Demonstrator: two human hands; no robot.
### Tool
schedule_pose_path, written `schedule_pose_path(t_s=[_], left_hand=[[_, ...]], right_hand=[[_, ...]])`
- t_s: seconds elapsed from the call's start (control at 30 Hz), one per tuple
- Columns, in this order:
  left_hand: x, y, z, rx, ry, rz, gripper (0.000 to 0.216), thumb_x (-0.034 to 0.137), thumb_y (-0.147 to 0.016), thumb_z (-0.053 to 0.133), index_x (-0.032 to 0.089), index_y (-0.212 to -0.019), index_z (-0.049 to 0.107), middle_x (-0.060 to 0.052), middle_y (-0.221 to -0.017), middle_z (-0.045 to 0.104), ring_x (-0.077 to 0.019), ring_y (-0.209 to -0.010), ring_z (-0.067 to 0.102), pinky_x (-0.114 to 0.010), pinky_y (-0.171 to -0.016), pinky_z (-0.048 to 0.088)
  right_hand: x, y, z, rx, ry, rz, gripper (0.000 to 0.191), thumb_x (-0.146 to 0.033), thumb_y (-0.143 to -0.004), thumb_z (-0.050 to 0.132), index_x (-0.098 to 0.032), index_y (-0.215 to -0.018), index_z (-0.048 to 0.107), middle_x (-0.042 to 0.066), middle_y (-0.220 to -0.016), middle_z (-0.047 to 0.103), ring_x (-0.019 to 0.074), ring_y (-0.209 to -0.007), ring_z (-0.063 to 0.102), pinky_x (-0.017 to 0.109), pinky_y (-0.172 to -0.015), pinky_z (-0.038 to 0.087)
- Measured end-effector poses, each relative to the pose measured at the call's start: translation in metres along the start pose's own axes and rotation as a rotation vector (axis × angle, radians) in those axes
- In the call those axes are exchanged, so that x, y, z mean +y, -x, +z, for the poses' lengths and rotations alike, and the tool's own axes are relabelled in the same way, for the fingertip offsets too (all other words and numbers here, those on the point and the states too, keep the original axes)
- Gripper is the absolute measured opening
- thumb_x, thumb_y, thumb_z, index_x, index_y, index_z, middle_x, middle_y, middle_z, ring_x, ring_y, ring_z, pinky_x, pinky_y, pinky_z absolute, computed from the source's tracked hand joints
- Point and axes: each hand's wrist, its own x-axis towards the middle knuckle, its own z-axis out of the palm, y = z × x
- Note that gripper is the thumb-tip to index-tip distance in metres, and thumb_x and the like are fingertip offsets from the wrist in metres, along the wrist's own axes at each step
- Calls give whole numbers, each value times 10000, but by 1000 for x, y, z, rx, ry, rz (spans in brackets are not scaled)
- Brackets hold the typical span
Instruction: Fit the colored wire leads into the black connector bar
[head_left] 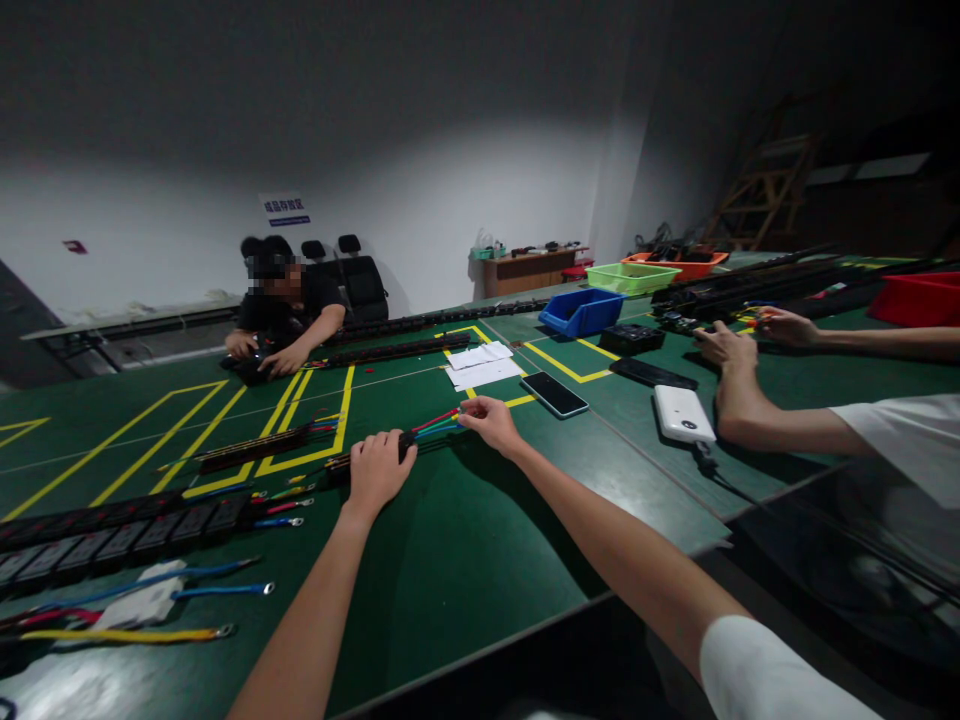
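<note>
My left hand [377,468] is closed over a black cable bundle [340,468] lying on the green table, its fingers wrapped around the end where the wires come out. Red, green and blue wires [436,424] stretch from that end to my right hand [491,424]. The thumb and fingertips of my right hand are pinched on the wire ends, and the tips themselves are hidden by the fingers. A second black bundle [259,447] with coloured wire ends lies just beyond my left hand. Nearer on the left are black segmented strips [142,530] with ring terminals on their wires.
White papers [484,367], a phone [555,394] and a white power bank [684,415] lie ahead and right. Behind them stand a blue bin [583,312] and a green bin [631,278]. A co-worker's hands [731,350] work at right; another person [289,305] sits across the table.
</note>
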Motion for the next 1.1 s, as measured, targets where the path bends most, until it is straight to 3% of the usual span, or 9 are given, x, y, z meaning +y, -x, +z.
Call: schedule_pose_path(t_s=[0.63,1.1], left_hand=[[-1,0,1,18,2,12,482,501,-1004,357,173,-1201,651,-148,-1155,722,-305,-1069,645,-472,-956,441],[-1,0,3,30,-46,2,466,485,-994,389,162,-1205,649,-146,-1146,720,-309,-1062,641,-473,-945,437]], right_hand=[[-11,3,-3,19,-15,105,395,-385,-656,852,-132,-953,788,62,-792,749,186,-696,669,283,-618,523],[-3,0,1,17,-68,42,412,-366,-672,816,-128,-1001,742,41,-788,726,161,-705,650,275,-666,521]])
